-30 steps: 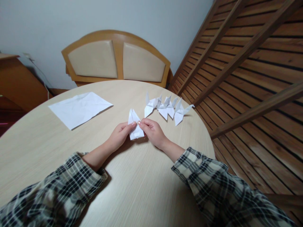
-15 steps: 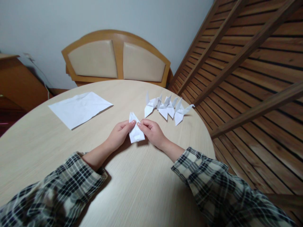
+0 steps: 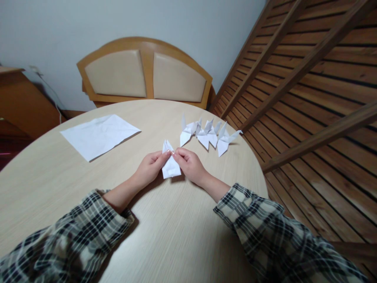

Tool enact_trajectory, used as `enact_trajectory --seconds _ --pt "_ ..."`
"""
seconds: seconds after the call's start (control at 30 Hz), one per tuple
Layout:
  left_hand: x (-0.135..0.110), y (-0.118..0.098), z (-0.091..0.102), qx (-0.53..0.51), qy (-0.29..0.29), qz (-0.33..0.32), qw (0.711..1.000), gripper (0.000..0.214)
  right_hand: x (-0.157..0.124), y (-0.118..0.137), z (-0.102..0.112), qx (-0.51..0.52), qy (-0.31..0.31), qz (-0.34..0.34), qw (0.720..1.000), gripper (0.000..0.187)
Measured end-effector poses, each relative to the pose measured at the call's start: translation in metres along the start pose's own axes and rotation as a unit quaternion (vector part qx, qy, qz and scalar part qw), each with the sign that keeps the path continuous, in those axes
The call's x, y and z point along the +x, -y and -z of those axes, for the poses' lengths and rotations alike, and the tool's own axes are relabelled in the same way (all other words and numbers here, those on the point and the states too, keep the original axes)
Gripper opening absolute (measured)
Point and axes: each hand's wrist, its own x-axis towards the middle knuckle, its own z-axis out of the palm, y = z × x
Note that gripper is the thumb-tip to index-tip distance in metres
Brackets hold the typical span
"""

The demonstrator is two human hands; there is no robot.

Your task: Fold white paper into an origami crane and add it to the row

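A small folded white paper piece (image 3: 171, 167) stands just above the round pale wooden table (image 3: 165, 236), pinched from both sides. My left hand (image 3: 150, 167) grips its left edge with thumb and fingertips closed. My right hand (image 3: 190, 165) grips its right edge the same way, and the two thumbs nearly meet at the top of the fold. Both forearms wear plaid sleeves and rest on the tabletop.
Several finished white paper cranes (image 3: 207, 135) stand in a row beyond my right hand. A flat creased white sheet (image 3: 98, 135) lies at the far left. A wooden chair (image 3: 144, 74) stands behind the table. The slatted wooden floor (image 3: 318, 98) lies to the right.
The folded paper has shifted slightly right and tilted between my fingers. Both hands stay pinched on it in nearly the same place.
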Motion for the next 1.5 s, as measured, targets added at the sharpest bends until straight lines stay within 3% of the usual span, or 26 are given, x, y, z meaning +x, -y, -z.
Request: enact_trajectory --seconds 0.7,0.9,1.1,1.23,1.37,1.5 --pt "0.001 0.002 0.000 -0.038 -0.033 0.014 0.999 0.037 -0.002 -0.002 0.000 0.000 0.026 -0.023 0.999 0.037" --pt "0.002 -0.001 0.001 -0.025 -0.072 -0.016 0.997 0.036 -0.001 0.000 0.000 0.016 0.028 -0.040 0.999 0.041" --pt "0.002 -0.005 0.001 -0.014 -0.152 -0.034 0.988 0.036 -0.003 0.002 0.000 0.023 0.052 -0.084 0.995 0.043" --pt "0.005 0.001 0.002 -0.051 -0.177 -0.031 0.982 0.036 -0.004 0.001 0.000 -0.002 0.050 -0.069 0.996 0.045" --pt "0.007 0.006 0.003 -0.075 -0.145 -0.021 0.986 0.040 -0.003 -0.002 -0.001 -0.025 0.015 -0.053 0.998 0.044" --pt "0.005 0.003 0.003 -0.027 -0.097 0.000 0.995 0.048 -0.001 -0.003 -0.001 -0.022 -0.014 -0.046 0.999 0.042"
